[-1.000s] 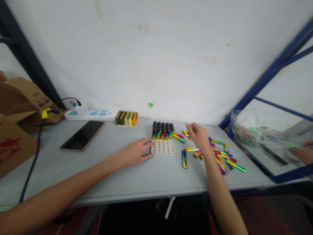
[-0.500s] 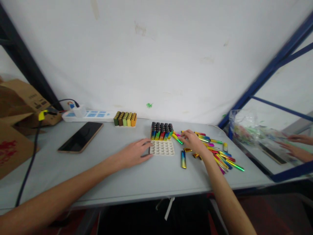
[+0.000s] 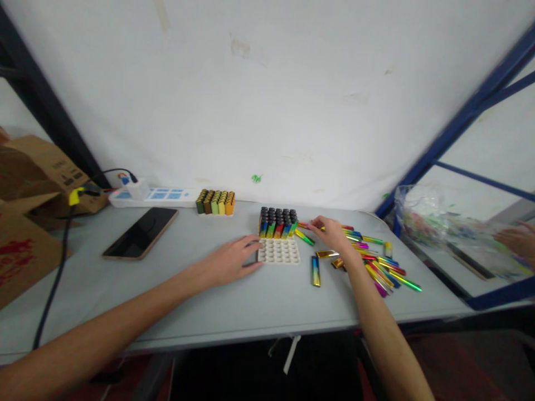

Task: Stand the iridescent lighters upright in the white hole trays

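Observation:
My left hand (image 3: pixel 234 260) lies flat on the table, thumb and fingers spread, with the tips at the left edge of a white tray (image 3: pixel 278 259) that has rows of shallow holes. Right behind that tray stands a block of upright lighters (image 3: pixel 278 225) with black tops and coloured bodies. My right hand (image 3: pixel 330 231) is over the left part of a loose pile of shiny metallic lighter casings (image 3: pixel 378 273). Its thumb and finger pinch the end of a reddish lighter casing (image 3: pixel 303 225). Close by lie a green-and-yellow casing (image 3: pixel 304 238) and a blue-and-gold casing (image 3: pixel 315 271).
Further left are a block of green, brown and orange lighters (image 3: pixel 215 203), a white power strip (image 3: pixel 167 196) and a black phone (image 3: pixel 141 233). A cardboard box (image 3: pixel 29 239) with a cable before it is at the far left. Blue metal bars (image 3: pixel 451 125) and a plastic bag (image 3: pixel 422 217) bound the right side.
My right hand has drawn its fingers together into a pinch and shifted slightly, near the casings beside the lighter block. My left hand stays by the tray. The whole view has shifted slightly.

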{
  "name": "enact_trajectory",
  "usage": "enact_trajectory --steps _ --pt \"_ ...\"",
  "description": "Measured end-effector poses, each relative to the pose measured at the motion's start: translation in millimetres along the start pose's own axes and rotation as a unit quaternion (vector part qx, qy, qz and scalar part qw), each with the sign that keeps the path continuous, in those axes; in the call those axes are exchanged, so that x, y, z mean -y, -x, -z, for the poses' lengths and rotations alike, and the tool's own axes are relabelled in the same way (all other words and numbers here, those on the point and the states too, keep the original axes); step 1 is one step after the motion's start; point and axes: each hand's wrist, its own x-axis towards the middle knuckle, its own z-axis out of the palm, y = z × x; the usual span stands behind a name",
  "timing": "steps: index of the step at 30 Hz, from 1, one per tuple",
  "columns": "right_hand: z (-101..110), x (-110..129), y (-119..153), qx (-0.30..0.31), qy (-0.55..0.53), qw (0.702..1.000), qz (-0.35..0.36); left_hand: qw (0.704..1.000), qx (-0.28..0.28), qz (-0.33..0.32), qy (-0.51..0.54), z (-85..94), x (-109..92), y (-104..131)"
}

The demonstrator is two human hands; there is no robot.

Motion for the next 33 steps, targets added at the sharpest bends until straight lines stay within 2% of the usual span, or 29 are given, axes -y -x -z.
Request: enact_trajectory --steps 4,10,14,20,28,33 --pt "2.9 -5.4 5.1 -0.022 -0.047 0.999 0.01 1.0 -0.007 0.002 0.004 -1.6 1.2 0.2" --pt "3.1 -2.0 7.7 -0.021 -0.029 0.998 0.057 1.0 -0.017 -0.007 0.02 -2.5 3.0 0.2" --pt "0.8 2.2 15.3 0.007 -0.027 0.995 0.094 1.0 -0.013 -0.004 0.015 -1.8 2.3 0.0" --pt "-1.7 3.7 21.9 0.024 -0.008 0.996 0.088 1.0 -0.008 -0.003 -0.01 -1.9 2.5 0.5" --pt "14.8 6.5 21.7 -0.054 -0.136 0.988 0.038 1.0 -0.007 -0.005 -0.001 -2.1 2.8 -0.1" --pt "23.3 26.5 24.9 -0.036 -0.219 0.972 0.074 1.0 -0.014 -0.006 0.01 -2.1 3.3 0.0"
